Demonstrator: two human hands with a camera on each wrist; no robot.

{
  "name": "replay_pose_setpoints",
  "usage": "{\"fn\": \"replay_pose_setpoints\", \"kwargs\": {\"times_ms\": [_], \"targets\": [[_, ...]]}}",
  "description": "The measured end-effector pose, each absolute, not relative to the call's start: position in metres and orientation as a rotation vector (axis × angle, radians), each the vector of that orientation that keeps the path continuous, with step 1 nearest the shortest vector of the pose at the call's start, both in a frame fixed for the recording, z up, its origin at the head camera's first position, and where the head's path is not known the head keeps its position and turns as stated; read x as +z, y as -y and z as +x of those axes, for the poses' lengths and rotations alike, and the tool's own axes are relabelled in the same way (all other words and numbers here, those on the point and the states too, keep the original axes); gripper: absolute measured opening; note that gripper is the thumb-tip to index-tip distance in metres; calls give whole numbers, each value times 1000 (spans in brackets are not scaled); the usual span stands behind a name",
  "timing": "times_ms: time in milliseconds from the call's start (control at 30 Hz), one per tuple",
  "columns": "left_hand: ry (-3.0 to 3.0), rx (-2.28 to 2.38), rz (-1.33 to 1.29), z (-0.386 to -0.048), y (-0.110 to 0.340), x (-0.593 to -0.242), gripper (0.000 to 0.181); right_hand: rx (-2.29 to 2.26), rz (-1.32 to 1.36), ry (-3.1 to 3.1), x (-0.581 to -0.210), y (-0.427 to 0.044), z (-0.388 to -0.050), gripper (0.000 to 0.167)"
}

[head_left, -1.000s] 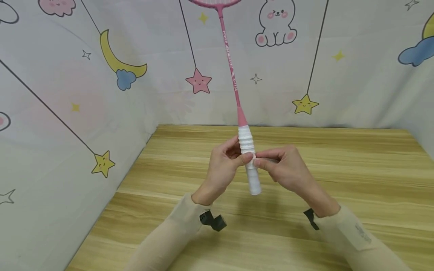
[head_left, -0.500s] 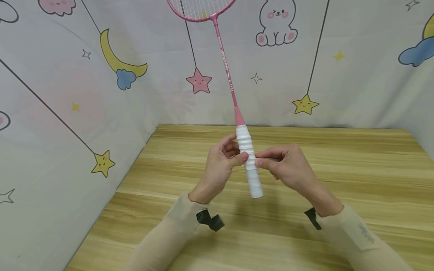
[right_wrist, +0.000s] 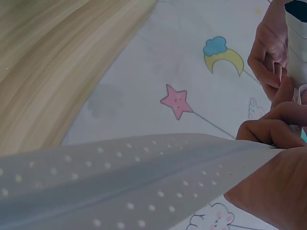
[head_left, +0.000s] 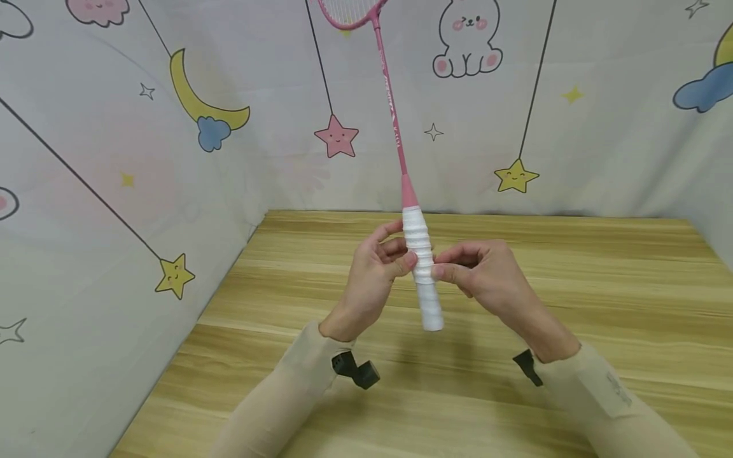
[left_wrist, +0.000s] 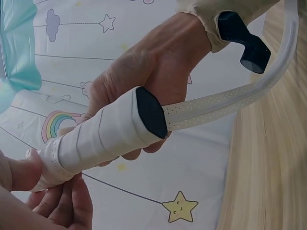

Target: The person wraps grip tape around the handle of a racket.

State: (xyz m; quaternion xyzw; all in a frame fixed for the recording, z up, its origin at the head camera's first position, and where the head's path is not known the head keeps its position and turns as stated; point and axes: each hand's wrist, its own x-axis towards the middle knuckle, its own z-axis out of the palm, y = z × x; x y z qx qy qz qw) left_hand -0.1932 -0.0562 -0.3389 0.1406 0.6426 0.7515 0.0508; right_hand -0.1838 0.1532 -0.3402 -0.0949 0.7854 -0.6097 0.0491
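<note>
A pink badminton racket (head_left: 392, 108) is held upright, leaning left, above the table, its head partly out of the head view. The left hand (head_left: 369, 277) grips its white handle (head_left: 431, 305) from the left, thumb in front and fingers behind. At the handle's right side, the right hand (head_left: 492, 277) pinches white perforated grip tape (right_wrist: 120, 177) between thumb and fingers. Ridged turns of tape cover the upper handle; the lower part looks smoother. In the left wrist view, a length of grip tape (left_wrist: 211, 105) trails past the dark butt cap (left_wrist: 151, 111).
Under the hands lies a wood-grain table (head_left: 286, 381). A white cloth backdrop (head_left: 217, 178) printed with stars, moons and animals stands behind and to the left. Small black wrist cameras, such as the one on the left sleeve (head_left: 356, 370), project near the cuffs.
The racket head tilted left and lower into view, then swung partly back right and up. Both hands stay at the handle, shifting only slightly, with the right hand still pinching the tape.
</note>
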Motion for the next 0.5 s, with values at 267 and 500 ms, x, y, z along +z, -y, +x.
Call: {"fn": "replay_pose_setpoints", "kwargs": {"times_ms": [267,500], "targets": [[-1911,2258,512,-194,56,-338,50,-1894,-346,-2337,-341,-156,-187,32],[-1837,2237,597,-196,57,-341,47,-1879,-513,-2233,-344,-159,-190,38]]}}
